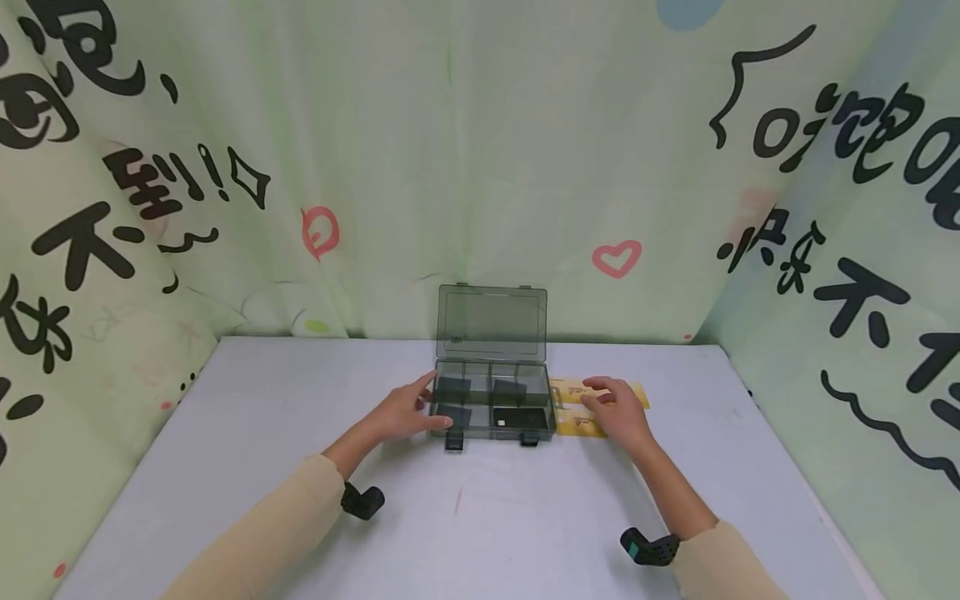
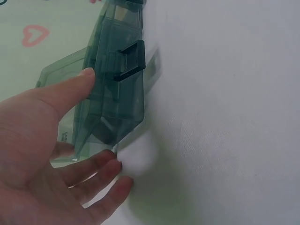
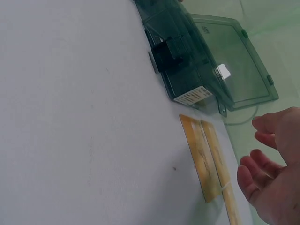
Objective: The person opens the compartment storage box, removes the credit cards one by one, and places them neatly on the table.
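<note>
A smoky green see-through compartment box (image 1: 491, 407) stands mid-table with its lid (image 1: 491, 323) raised upright. My left hand (image 1: 405, 410) rests against the box's left end with nearly straight fingers. In the left wrist view the thumb (image 2: 70, 89) touches the box wall (image 2: 117, 101) near a black latch (image 2: 130, 61). Two flat yellow packets (image 1: 592, 407) lie side by side just right of the box. My right hand (image 1: 618, 410) hovers over them, open. In the right wrist view its fingers (image 3: 255, 176) stay slightly clear of the packets (image 3: 204, 157).
The box sits on a pale grey table (image 1: 487, 517). A green printed curtain (image 1: 480, 167) closes off the back and both sides. Black wrist mounts (image 1: 363, 500) show on both forearms. Two latches (image 1: 453, 442) stick out from the box's front.
</note>
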Available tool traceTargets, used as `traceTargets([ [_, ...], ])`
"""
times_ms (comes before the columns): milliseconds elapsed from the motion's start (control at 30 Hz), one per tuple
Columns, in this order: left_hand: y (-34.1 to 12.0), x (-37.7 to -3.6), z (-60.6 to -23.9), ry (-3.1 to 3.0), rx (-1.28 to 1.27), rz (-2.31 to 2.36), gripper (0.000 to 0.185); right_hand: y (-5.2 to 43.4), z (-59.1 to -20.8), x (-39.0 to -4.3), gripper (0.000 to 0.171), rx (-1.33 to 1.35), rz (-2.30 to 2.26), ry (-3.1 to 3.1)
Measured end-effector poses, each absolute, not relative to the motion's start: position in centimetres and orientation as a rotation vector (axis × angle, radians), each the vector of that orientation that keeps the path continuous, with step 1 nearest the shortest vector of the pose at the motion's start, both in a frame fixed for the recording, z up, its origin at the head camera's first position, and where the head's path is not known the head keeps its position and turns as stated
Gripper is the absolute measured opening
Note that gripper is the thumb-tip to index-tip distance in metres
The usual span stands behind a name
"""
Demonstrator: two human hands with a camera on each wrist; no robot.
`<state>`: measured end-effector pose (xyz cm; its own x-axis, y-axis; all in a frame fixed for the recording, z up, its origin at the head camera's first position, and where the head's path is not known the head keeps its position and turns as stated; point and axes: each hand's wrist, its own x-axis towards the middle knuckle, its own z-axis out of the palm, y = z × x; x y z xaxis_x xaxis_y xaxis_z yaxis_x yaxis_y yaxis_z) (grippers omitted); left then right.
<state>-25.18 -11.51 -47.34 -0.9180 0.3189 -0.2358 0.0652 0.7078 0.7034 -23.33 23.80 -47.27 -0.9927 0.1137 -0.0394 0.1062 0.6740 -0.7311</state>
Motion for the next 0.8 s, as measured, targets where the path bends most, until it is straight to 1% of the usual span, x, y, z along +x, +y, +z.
traceTargets([
  [467, -11.9, -25.6, -47.3, 2.614, 0.365, 0.985, 0.095, 21.7, -47.9, -22.8, 0.044, 0.11, 1.353, -2.862],
  [800, -11.9, -25.7, -47.2, 2.607, 0.373, 0.965, 0.093, 20.7, -48.1, -23.0, 0.034, 0.183, 1.328, -2.907],
])
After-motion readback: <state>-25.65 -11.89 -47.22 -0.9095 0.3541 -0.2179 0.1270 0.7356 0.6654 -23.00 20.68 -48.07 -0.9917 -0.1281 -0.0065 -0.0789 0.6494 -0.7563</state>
